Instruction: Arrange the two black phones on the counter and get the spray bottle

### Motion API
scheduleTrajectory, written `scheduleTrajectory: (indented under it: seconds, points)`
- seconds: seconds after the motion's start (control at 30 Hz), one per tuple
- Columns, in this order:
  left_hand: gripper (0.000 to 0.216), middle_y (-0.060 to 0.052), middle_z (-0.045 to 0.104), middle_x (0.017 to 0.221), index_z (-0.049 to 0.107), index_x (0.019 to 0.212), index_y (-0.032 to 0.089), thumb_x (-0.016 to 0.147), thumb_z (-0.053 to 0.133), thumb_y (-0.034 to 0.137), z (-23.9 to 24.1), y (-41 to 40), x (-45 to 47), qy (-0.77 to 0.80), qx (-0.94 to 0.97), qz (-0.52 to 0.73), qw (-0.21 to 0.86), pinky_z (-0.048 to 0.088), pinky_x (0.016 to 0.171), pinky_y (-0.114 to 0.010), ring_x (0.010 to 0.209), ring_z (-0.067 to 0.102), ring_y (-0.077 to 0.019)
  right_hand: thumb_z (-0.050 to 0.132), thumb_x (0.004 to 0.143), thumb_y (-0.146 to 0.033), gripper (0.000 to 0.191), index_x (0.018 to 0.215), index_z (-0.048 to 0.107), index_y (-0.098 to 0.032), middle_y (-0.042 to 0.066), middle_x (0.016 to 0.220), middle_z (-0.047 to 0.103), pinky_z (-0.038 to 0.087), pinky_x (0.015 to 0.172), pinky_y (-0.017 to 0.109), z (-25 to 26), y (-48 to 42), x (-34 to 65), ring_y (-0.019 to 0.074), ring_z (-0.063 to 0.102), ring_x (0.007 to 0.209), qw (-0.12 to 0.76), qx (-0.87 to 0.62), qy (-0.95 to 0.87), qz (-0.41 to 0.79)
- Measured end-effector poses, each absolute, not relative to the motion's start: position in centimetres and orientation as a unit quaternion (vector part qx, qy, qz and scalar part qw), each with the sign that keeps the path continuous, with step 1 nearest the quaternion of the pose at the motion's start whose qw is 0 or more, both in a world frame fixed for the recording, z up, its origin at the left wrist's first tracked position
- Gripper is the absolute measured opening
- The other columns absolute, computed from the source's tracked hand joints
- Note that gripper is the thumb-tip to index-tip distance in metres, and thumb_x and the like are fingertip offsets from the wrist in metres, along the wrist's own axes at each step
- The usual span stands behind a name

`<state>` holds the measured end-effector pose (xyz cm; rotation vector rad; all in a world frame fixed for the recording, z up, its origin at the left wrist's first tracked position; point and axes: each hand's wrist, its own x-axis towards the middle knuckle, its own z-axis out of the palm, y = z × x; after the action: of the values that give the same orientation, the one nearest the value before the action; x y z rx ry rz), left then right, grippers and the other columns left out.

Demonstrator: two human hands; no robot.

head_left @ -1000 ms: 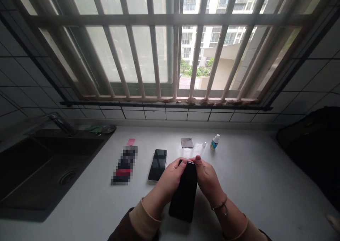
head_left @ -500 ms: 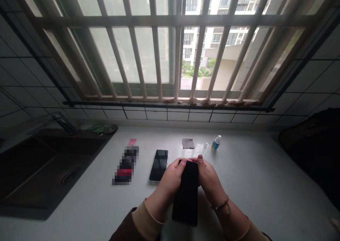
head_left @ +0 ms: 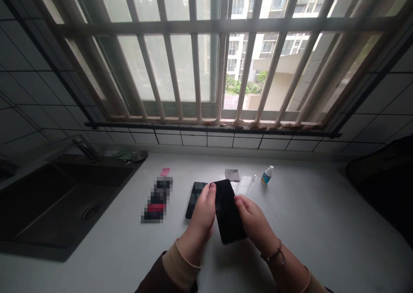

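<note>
A black phone (head_left: 228, 211) is held above the white counter (head_left: 300, 224) between both hands, its top end tilted away from me. My left hand (head_left: 202, 213) grips its left edge, with the thumb up near the top corner. My right hand (head_left: 254, 224) supports its right edge and underside; a bracelet circles that wrist. A second phone (head_left: 193, 193) with a pale rim lies flat on the counter just left of my left hand, partly hidden by it.
A dark packet (head_left: 157, 199) and a small pink slip (head_left: 164, 171) lie left of the phones. A grey cloth (head_left: 232, 174), a tiny cap (head_left: 253, 177) and a small dropper bottle (head_left: 266, 175) sit behind. A black sink (head_left: 54, 198) is at left, a dark bag (head_left: 383, 185) at right.
The held phone has moved away from me and turned, its top end swinging left. My hands slid from its top end down along its sides. The view shifted slightly.
</note>
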<state>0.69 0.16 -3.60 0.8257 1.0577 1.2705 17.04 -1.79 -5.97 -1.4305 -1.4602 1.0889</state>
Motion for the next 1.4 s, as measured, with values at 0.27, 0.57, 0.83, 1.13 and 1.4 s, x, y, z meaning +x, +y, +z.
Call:
scheduleTrajectory:
  seconds: [0.27,0.57,0.83,1.13,1.4]
  points:
    - [0.041,-0.017,0.064,0.132,0.065,0.132,0.021,0.096,0.066,0.040,-2.0,0.6,-1.5,0.640,0.661,0.369,0.132,0.044,0.109,-0.050,0.126,0.056,-0.0368,0.031,0.108,-0.054,0.051,0.074,0.058,-0.025,0.006,0.072,0.068,0.035,0.062,0.034,-7.5,0.2,19.7,0.0243,0.062,0.068,0.318,-0.710,-0.586,0.224]
    - [0.061,-0.024,0.061,0.127,0.054,0.143,0.016,0.092,0.072,0.046,-2.8,1.2,-2.3,0.769,0.631,0.082,0.068,0.052,0.089,-0.047,0.122,0.056,-0.0418,0.037,0.109,-0.044,0.047,0.074,0.061,-0.024,0.011,0.075,0.073,0.036,0.064,0.035,-8.8,0.8,20.2,0.0260,0.067,0.072,0.267,-0.723,-0.601,0.212]
    - [0.056,-0.025,0.061,0.126,0.055,0.139,0.014,0.091,0.069,0.039,-3.3,1.7,-2.4,0.770,0.630,0.066,0.080,0.052,0.085,-0.043,0.119,0.059,-0.0406,0.036,0.110,-0.039,0.046,0.084,0.070,-0.020,0.015,0.084,0.077,0.037,0.066,0.035,-8.7,0.8,20.0,0.0278,0.071,0.080,0.225,-0.733,-0.611,0.199]
    - [0.052,-0.021,0.066,0.117,0.056,0.131,0.011,0.088,0.071,0.036,-4.1,2.0,-2.2,0.743,0.648,0.143,0.083,0.050,0.093,-0.043,0.112,0.064,-0.0386,0.051,0.108,-0.045,0.033,0.119,0.063,-0.015,0.014,0.093,0.078,0.040,0.067,0.031,-6.8,-0.4,19.0,0.0282,0.076,0.088,0.157,-0.761,-0.610,0.157]
    - [0.052,-0.019,0.065,0.127,0.054,0.132,0.014,0.088,0.073,0.035,-4.2,0.9,-0.5,0.654,0.689,0.279,0.142,0.048,0.104,-0.042,0.119,0.064,-0.0332,0.049,0.110,-0.039,0.028,0.115,0.061,-0.015,0.015,0.095,0.080,0.041,0.064,0.032,-6.2,-0.8,18.5,0.0298,0.078,0.088,0.108,-0.761,-0.624,0.141]
